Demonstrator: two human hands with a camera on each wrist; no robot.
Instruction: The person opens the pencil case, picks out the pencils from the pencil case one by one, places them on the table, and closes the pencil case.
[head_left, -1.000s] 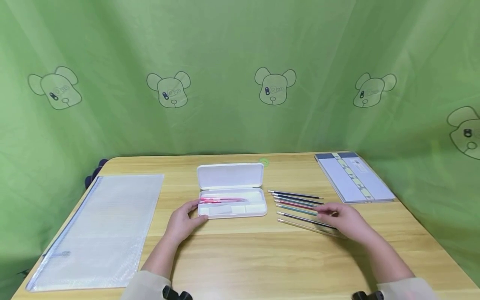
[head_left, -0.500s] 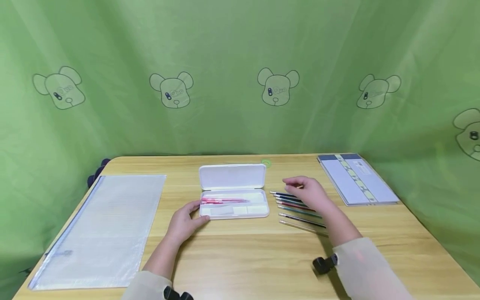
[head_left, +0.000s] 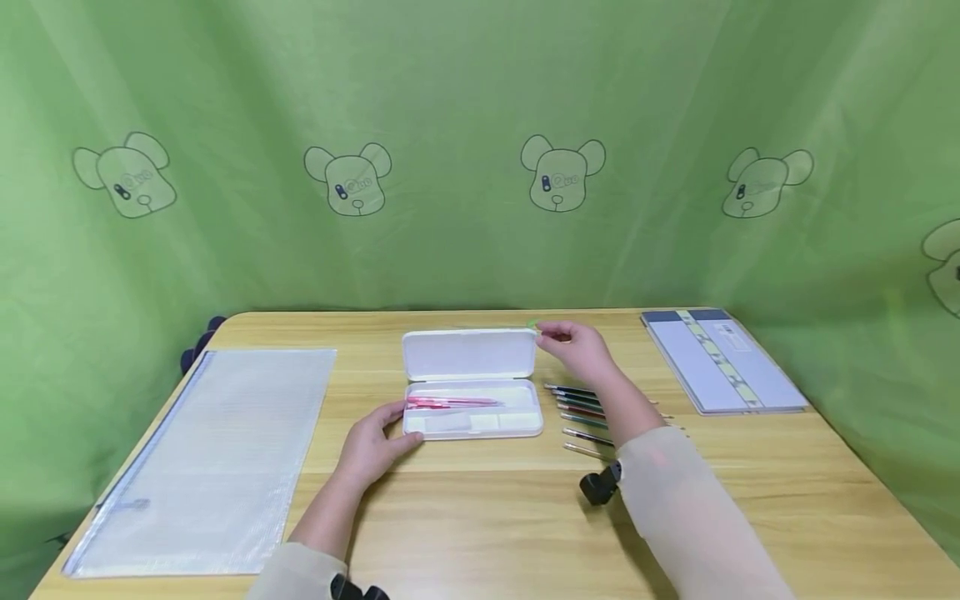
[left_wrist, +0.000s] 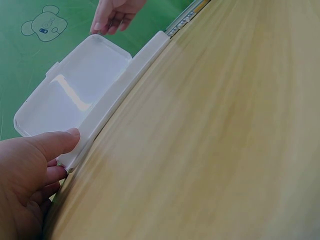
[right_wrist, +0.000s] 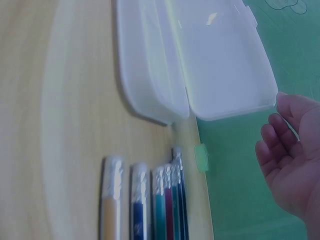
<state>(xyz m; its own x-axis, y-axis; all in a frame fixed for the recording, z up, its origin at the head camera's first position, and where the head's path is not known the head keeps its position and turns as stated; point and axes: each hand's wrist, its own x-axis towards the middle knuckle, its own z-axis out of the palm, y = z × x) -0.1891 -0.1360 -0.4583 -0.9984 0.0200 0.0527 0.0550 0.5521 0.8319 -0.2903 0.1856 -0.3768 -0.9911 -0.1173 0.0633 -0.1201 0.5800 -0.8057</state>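
A white pencil case lies on the table with its lid raised. Pink pens and small white pieces are inside it. My left hand grips the case's left end; in the left wrist view its thumb lies on the front wall, with the other fingers round the end. My right hand is at the lid's upper right corner. In the right wrist view a fingertip meets that corner, while the other fingers are loosely bent with nothing visible in them.
Several pencils lie side by side right of the case, partly under my right forearm. A wrapped notebook set lies at the back right, and a translucent zip pouch at the left. A green ring-like item sits behind the case.
My right hand has left the pencils' far ends and moved left and back, over them, to the lid's corner. My left hand stays on the case, and the view shifts slightly.
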